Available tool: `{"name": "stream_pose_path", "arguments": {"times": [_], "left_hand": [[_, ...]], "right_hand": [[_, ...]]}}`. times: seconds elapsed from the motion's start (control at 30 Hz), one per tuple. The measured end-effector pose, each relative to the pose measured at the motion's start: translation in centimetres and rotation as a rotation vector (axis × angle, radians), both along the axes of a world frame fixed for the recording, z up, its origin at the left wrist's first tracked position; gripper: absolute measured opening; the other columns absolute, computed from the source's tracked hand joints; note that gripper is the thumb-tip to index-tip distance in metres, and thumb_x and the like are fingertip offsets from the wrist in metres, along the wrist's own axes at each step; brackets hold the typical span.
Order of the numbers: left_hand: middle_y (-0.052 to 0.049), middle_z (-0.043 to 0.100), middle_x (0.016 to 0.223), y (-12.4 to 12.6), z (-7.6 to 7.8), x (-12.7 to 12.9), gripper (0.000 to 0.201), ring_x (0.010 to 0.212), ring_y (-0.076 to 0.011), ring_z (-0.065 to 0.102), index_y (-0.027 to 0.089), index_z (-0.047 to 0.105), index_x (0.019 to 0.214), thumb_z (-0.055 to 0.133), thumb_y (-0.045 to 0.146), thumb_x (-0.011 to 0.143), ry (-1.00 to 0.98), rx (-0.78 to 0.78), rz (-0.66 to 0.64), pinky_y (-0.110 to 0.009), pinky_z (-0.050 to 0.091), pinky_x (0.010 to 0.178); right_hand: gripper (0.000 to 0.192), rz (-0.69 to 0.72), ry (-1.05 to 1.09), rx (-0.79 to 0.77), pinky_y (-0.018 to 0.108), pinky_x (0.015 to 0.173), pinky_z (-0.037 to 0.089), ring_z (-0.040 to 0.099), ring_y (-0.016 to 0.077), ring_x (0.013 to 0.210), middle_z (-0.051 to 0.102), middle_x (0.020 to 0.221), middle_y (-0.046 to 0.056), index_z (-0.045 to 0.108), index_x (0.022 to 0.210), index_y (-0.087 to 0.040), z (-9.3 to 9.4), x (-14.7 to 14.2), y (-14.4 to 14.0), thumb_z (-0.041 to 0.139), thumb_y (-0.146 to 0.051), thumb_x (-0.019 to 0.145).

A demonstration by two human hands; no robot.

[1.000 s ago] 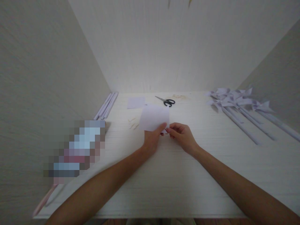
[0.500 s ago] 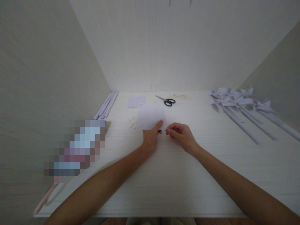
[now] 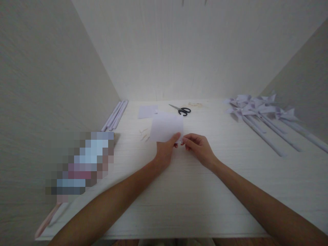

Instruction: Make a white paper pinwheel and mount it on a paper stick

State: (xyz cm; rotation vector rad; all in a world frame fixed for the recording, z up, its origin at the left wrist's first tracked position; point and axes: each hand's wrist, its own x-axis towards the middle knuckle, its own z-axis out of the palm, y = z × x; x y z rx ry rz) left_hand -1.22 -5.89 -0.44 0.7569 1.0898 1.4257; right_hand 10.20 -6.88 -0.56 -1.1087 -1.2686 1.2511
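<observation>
Right now the person's left hand (image 3: 165, 150) holds a pale square sheet of paper (image 3: 166, 127) by its near edge, thumb on top and fingers closed on it, so that the sheet stands tilted up just over the middle of the white table (image 3: 179, 191). The right hand (image 3: 198, 147) is brought in beside it, fingertips pinched together at the sheet's near right corner; whether they hold the corner itself or some small thing pressed against it I cannot tell, it is too small to make out.

Around them lie the makings: a smaller paper square (image 3: 147, 111) and black-handled scissors (image 3: 182, 110) at the far side, a few thin sticks (image 3: 145, 134) just left of the held sheet, rolled paper tubes (image 3: 114, 115) along the left wall, and a row of finished paper pinwheels (image 3: 258, 111) on long stems to the right.

To my eye, the step in hand is working that one corner of the sheet, a fold or a fixing at its start. The next move, I would judge, calls for the left hand to keep the sheet steady while the right draws the corner over cleanly, without creasing the rest.
</observation>
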Motion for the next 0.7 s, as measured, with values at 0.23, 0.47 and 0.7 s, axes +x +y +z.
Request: {"name": "stream_pose_path", "arguments": {"times": [0.23,0.47,0.7], "left_hand": [[0.002,0.055,0.059,0.07,-0.05,0.07,0.024,0.046,-0.0062,0.047,0.014,0.054,0.062,0.07,0.026,0.05,-0.029,0.006,-0.006,-0.018,0.034,0.039],[0.003,0.055,0.061,-0.03,0.11,0.08,0.025,0.048,-0.0063,0.047,0.015,0.054,0.064,0.07,0.024,0.048,-0.047,0.001,0.009,-0.018,0.034,0.04],[0.002,0.056,0.063,-0.08,0.06,0.08,0.023,0.051,-0.0065,0.049,0.014,0.055,0.064,0.07,0.023,0.049,-0.048,-0.009,0.008,-0.017,0.034,0.04]], "right_hand": [[0.012,0.018,-0.022,0.013,0.021,0.044,0.032,0.043,0.0067,0.044,0.053,0.05,-0.004,0.059,0.068,-0.017,-0.24,0.02,0.07,0.064,-0.025,0.062],[0.01,0.051,-0.049,0.053,0.021,0.044,0.031,0.044,0.0072,0.045,0.051,0.049,-0.005,0.057,0.071,-0.017,-0.32,0.17,0.09,0.06,-0.025,0.065],[0.01,0.072,-0.059,0.057,0.021,0.046,0.032,0.044,0.0068,0.045,0.05,0.048,-0.005,0.054,0.069,-0.016,-0.27,0.16,0.12,0.059,-0.025,0.066]]}}
